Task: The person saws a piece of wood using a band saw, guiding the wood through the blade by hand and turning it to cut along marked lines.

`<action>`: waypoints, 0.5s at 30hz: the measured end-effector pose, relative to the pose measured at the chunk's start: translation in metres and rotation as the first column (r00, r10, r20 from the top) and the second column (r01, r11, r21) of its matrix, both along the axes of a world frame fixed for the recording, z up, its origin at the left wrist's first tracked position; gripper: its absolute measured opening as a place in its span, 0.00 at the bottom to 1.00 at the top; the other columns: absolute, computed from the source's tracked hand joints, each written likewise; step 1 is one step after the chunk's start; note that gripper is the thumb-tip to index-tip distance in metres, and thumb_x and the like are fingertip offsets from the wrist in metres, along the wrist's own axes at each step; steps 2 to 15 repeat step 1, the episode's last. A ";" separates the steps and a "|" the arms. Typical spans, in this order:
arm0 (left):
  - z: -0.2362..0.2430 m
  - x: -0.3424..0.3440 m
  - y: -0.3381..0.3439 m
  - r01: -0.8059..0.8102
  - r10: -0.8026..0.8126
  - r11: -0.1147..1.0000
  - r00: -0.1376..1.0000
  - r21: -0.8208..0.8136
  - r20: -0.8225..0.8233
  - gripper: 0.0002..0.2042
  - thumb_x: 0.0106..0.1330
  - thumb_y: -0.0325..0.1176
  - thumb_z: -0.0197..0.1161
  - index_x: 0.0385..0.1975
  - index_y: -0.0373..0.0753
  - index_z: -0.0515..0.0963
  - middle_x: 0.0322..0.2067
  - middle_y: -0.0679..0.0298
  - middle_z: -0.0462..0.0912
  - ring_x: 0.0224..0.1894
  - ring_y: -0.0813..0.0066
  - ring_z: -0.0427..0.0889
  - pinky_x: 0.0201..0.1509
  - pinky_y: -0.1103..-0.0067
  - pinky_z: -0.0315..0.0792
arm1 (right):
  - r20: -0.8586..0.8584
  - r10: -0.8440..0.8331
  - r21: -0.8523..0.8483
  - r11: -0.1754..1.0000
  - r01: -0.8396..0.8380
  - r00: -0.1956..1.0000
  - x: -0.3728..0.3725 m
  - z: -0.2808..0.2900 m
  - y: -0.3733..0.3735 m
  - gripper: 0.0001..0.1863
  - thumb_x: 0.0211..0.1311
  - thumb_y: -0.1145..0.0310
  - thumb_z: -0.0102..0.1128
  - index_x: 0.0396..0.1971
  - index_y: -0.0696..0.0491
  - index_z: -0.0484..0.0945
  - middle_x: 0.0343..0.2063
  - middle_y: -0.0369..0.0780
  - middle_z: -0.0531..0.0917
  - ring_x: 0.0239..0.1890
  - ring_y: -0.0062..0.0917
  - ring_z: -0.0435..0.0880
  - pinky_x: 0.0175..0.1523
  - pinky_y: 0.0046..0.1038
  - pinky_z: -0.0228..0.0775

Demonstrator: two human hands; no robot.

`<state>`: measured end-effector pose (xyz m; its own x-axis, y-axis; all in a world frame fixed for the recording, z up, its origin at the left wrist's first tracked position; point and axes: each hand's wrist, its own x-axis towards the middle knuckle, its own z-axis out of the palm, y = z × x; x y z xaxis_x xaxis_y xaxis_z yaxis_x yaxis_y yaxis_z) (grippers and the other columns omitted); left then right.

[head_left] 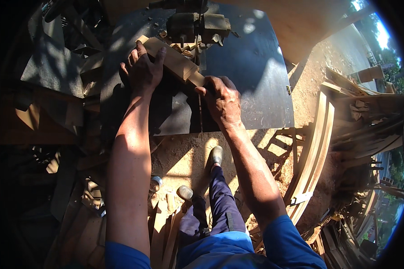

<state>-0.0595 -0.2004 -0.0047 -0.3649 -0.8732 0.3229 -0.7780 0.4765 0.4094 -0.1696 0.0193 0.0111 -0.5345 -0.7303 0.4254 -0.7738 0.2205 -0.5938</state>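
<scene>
A pale wooden block (173, 58) lies slantwise on a dark machine table (256, 94), below a blocky metal guide assembly (197, 28). My left hand (143, 71) is closed on the block's far left end, with the thumb against its near side. At the near right end my right hand (222, 98) grips the wood with curled fingers. A step or seam shows in the block just before my right fingers; I cannot tell whether a separate piece starts there. A thin slot (200, 112) runs from the table's front edge toward the block.
Small wood offcuts (188, 47) lie behind the block. Long curved planks (316, 152) lean at the right, beside a heap of timber (368, 130). More boards and scraps (58, 67) crowd the left. My shoes (217, 155) stand on dusty ground before the table.
</scene>
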 end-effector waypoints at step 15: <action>0.000 -0.003 -0.001 -0.003 0.003 1.000 1.000 0.024 0.002 0.50 0.68 0.72 0.50 0.76 0.34 0.54 0.68 0.51 0.67 0.76 0.58 0.58 0.78 0.44 0.41 | 0.016 -0.016 0.026 1.000 0.016 1.000 -0.001 0.001 0.000 0.18 0.64 0.58 0.71 0.45 0.55 0.82 0.42 0.48 0.85 0.47 0.44 0.85 0.48 0.39 0.79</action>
